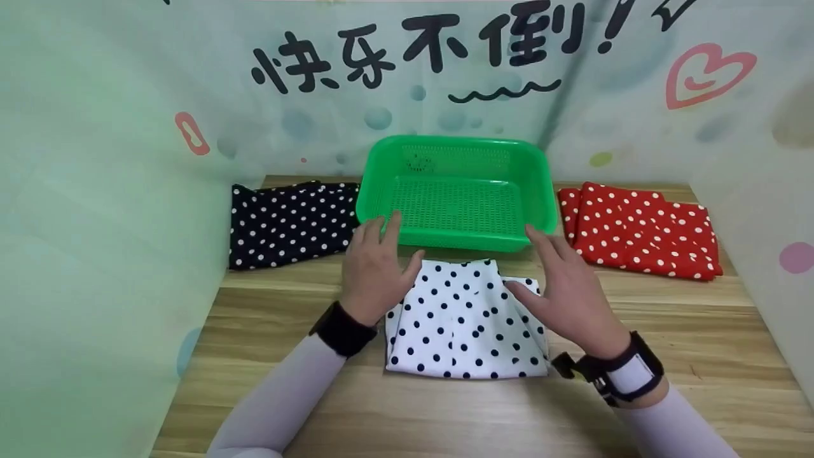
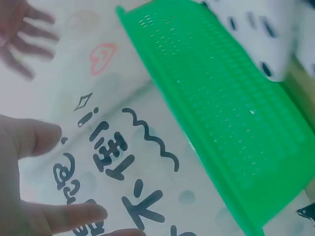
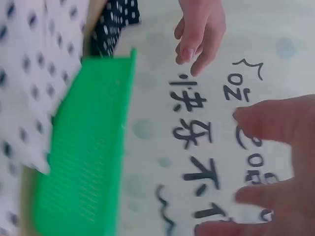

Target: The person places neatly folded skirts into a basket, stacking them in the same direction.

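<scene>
A folded white cloth with black dots (image 1: pixel 461 324) lies on the wooden table in front of the basket. My left hand (image 1: pixel 375 273) hovers at the cloth's left side, fingers spread and pointing toward the basket. On the other side, my right hand (image 1: pixel 569 296) is held over the cloth's right edge with its thumb apart from the fingers. Neither hand holds anything. In the left wrist view the left hand's fingers (image 2: pixel 74 216) are straight, and the right wrist view shows the right hand's fingers (image 3: pixel 270 120) spread too. A green plastic basket (image 1: pixel 458 240) stands just beyond the fingertips with nothing in it.
To the basket's left lies a folded black cloth with white dots (image 1: pixel 292 222). A folded red cloth with white dots (image 1: pixel 639 232) lies to its right. A printed backdrop (image 1: pixel 413 114) closes off the back and sides of the wooden table (image 1: pixel 687 331).
</scene>
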